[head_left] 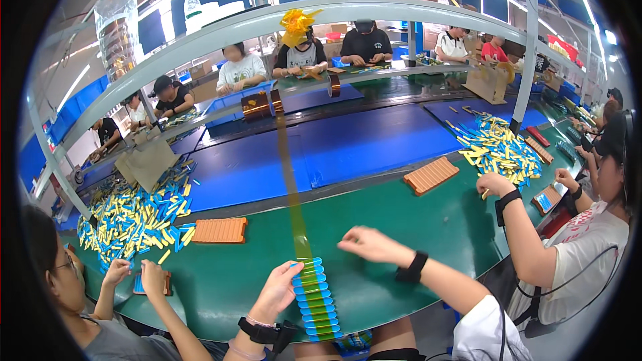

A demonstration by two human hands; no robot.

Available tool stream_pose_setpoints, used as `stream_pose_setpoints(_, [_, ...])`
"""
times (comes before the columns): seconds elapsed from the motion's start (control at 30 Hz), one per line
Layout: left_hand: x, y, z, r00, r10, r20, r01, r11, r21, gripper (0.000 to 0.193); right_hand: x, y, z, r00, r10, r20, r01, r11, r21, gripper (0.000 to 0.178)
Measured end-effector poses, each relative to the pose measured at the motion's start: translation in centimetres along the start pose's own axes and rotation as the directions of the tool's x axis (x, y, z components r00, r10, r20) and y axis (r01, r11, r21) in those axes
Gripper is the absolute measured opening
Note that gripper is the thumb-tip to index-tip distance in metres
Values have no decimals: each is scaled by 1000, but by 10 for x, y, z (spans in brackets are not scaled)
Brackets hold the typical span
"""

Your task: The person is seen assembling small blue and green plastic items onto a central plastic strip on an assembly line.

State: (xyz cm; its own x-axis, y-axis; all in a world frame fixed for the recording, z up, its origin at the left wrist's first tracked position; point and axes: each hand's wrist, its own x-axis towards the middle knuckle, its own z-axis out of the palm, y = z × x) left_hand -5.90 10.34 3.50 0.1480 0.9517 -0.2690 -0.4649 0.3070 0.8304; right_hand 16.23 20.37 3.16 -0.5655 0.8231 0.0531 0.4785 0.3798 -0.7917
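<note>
Your left hand (279,289) rests with its fingers spread on the left edge of a row of blue strips (314,299) laid side by side on the green bench (428,227), touching the upper strips of the row. A translucent amber tape (294,214) runs over the middle of that row and stretches away from you, up across the bench and the blue mat (374,140), to the tape rolls (257,103) on the far side.

Your right hand (371,244) hovers above the bench just to the right of the tape and a little beyond the top of the row, fingers loosely open and holding nothing that I can make out; the hand is somewhat blurred, so whether it touches the tape is not certain. The row of strips lies between your two hands, nearer to the left one.

To your left, a neighbour's hands (137,274) work beside a heap of yellow and blue strips (134,217) and an orange tray (219,230). To your right, another person's hand (495,184) reaches by a second heap (498,147), with another orange tray (431,175) near it.
</note>
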Motion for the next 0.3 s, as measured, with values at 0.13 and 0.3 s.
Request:
stream_pose_setpoints(0.13, [-2, -4, 2, 995, 87, -38, -87, 996, -13, 11, 3, -43, 40, 948, 11, 318, -181, 842, 509, 34])
stream_pose_setpoints(0.3, [-10, -2, 6, 979, 205, 13, -206, 978, 16, 6, 4, -56, 47, 981, -61, 185, -47, 848, 528, 27])
